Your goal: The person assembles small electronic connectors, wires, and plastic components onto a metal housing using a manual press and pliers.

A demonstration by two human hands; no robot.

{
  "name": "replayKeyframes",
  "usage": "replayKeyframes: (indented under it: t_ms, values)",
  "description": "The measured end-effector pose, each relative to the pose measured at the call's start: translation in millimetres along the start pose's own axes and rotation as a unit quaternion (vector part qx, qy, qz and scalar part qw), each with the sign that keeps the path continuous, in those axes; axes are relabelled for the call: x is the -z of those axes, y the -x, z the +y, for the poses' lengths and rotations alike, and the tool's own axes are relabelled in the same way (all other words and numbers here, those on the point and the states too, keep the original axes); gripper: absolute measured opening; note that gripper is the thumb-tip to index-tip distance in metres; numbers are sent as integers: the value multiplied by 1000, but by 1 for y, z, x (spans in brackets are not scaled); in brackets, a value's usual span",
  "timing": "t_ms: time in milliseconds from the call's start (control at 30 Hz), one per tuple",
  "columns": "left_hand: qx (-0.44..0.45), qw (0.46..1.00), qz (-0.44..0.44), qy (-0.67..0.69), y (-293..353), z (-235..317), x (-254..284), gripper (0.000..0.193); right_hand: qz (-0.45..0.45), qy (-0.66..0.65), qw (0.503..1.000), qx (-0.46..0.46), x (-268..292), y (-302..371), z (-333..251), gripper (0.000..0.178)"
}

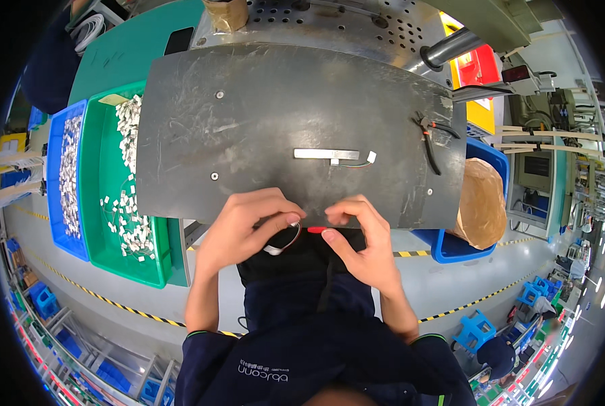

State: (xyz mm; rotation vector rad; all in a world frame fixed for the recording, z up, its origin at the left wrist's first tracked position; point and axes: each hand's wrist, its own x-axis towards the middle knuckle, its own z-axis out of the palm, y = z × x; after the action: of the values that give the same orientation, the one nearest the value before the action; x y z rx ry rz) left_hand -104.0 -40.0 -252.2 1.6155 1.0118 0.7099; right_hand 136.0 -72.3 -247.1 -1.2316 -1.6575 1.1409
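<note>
At the bench's point(248, 128) near edge, our right hand point(369, 249) curled and our left hand point(238, 227) pinched a thin cable point(296, 237); whether the right gripped a red piece point(315, 230), we couldn't tell. We judged the cable light and floppy, best held by its white plug point(272, 250).

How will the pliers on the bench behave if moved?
The pliers will probably feel stiff and fairly heavy, given their metallic look. Their spread handles may swing together when squeezed. Lying flat on the dark board, they seem unlikely to roll.
</note>
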Motion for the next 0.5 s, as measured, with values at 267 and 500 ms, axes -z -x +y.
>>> replayKeyframes:
  t_ms: [267, 500]
  values:
    - [-24, 996, 52, 63, -4, 1, -19, 19, -28, -299, 948, -105, -24, -3, 22, 12]
    - [-144, 902, 277, -299, -42, -16, -27, 22, 89, -217, 957, -169, -16, -23, 30, 11]
